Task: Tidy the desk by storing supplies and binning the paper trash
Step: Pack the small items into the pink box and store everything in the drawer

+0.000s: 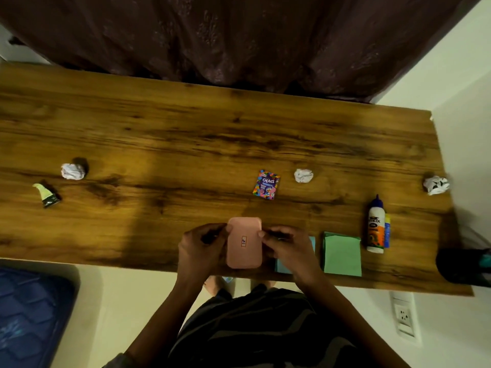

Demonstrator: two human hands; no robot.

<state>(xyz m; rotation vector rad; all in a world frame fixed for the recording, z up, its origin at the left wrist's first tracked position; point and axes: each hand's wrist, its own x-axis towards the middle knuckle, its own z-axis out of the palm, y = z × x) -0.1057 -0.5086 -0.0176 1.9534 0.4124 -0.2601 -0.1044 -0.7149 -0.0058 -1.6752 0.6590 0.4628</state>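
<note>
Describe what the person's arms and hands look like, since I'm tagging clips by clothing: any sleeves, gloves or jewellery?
Both forearms are bare up to the bottom edge of the picture: no sleeves show on them. The left hand and the right hand wear no gloves; no ring, watch or bracelet can be made out in the dim light. The dark garment with pale stripes covers the body below.

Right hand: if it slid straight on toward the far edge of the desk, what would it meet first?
Probably the colourful GEMS packet lying flat beyond the right hand, which grips the pink rectangular case. The crumpled white paper ball sits just right of that line.
</note>
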